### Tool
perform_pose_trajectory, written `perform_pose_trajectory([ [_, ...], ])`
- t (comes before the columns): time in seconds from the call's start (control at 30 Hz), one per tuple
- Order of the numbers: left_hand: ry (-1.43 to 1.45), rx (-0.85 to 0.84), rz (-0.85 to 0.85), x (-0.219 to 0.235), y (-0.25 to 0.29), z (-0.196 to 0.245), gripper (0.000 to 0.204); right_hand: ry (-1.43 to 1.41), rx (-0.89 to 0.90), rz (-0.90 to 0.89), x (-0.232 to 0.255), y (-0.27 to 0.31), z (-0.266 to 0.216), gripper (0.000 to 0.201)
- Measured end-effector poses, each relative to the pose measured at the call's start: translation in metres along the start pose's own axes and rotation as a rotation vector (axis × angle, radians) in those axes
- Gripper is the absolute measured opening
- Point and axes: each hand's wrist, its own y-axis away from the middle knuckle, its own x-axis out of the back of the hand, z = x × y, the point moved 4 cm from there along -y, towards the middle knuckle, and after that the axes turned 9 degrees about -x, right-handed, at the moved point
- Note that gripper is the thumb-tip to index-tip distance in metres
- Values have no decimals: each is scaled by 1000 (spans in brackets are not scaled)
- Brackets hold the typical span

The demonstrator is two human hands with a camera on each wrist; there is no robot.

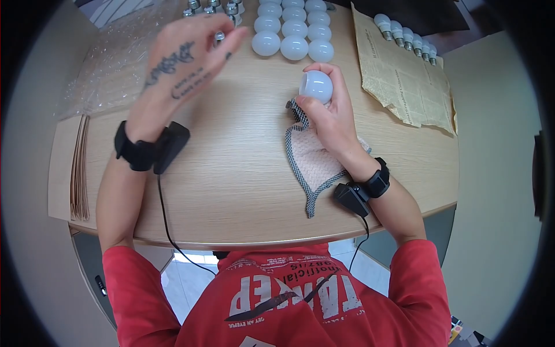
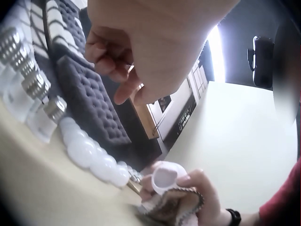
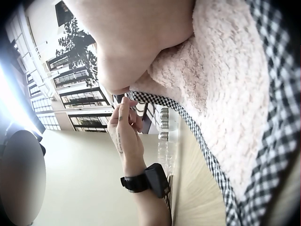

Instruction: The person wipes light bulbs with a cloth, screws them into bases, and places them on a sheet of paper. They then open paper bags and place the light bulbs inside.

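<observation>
In the head view my right hand [image 1: 334, 118] grips a white dome-shaped bulb cover [image 1: 317, 87] between thumb and fingers. Its hollow opening shows in the left wrist view. A pink textured cloth [image 1: 312, 153] with a black-and-white checked border hangs beneath that hand, partly bunched against the cover. My left hand [image 1: 188, 61] is raised at the upper left, fingers loosely curled, with nothing seen held in the left wrist view. Close by it stand several bulb bases [image 2: 40, 89] with silver screw ends up; one screw end [image 1: 219, 37] shows between thumb and fingers.
White domes [image 1: 295, 48] stand in three columns at the back middle. Several bulbs [image 1: 408, 37] lie in a row on brown printed paper [image 1: 399, 87] at the right. Clear bubble wrap [image 1: 98, 75] covers the back left; folded brown paper [image 1: 80, 168] sits at the left edge.
</observation>
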Motion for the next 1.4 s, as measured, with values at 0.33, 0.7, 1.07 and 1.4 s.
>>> perform_pose_trajectory([
  [0.33,-363,313,-439,45,11,-40,38,-48,-46,24,0,1,0,31],
  [0.7,-337,160,-402,39,35,-42,31,63,29,106,2,-1,2,40],
  [1.07,-157,109,-500,34,29,-29,27,31,34,90,1,-2,4,39],
  [1.4,621,336,-535,-3,8,18,23,-53,43,107,3,-3,10,37],
])
